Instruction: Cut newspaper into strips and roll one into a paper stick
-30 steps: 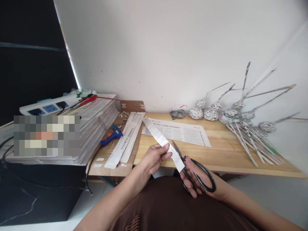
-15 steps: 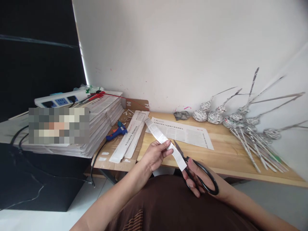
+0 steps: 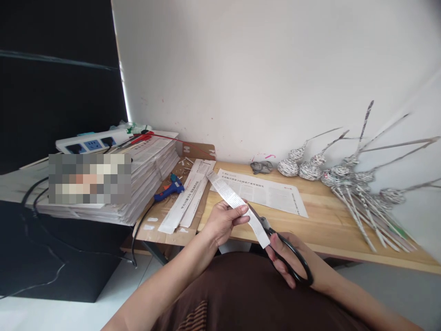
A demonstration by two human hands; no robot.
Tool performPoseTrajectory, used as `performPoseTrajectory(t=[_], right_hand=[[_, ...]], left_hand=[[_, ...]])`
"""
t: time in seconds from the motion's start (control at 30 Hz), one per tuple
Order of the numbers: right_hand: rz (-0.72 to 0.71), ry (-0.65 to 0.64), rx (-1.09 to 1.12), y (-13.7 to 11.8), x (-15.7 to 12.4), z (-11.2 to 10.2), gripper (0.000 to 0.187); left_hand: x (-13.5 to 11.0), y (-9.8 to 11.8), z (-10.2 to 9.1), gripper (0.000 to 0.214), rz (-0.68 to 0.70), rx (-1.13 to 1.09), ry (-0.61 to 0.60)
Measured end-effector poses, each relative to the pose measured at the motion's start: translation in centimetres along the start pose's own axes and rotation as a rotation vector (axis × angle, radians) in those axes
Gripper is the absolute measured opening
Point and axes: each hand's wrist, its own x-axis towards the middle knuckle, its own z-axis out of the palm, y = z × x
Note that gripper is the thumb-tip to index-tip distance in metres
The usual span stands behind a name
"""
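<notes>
A folded strip of newspaper (image 3: 225,193) is pinched between the thumb and fingers of my left hand (image 3: 225,221), slanting from the table toward my lap. My right hand (image 3: 287,253) grips a pair of black-handled scissors (image 3: 301,262), thumb and fingers at the loops. The scissor blades lie along the strip's right edge, close to my left fingertips; whether they touch the paper I cannot tell. Beyond my hands, a flat newspaper sheet (image 3: 262,191) rests on the wooden table (image 3: 327,225).
Cut newspaper strips (image 3: 188,197) and a blue glue gun (image 3: 170,189) lie on cardboard at left. Behind them rise stacked newspapers (image 3: 151,179) with a power strip (image 3: 93,145). Woven paper gourds (image 3: 289,166), rolled paper sticks (image 3: 361,220) and a grey cloth-like lump (image 3: 261,167) sit along the wall.
The scissors have turned and their blades have closed in against the strip's edge. My left hand keeps its pinch on the strip. The whole view has shifted slightly.
</notes>
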Motion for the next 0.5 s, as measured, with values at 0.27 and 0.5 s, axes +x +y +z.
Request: performPoseTrajectory(t=[0.27, 0.5], right_hand=[[-0.004, -0.015, -0.046, -0.32, -0.36, -0.22, 0.065], [-0.028, 0.007, 0.023, -0.19, -0.36, -0.20, 0.065]], left_hand=[[-0.01, 0.45, 0.02, 0.035, 0.081, 0.100, 0.005], [-0.44, 0.52, 0.43, 0.036, 0.027, 0.072, -0.015]])
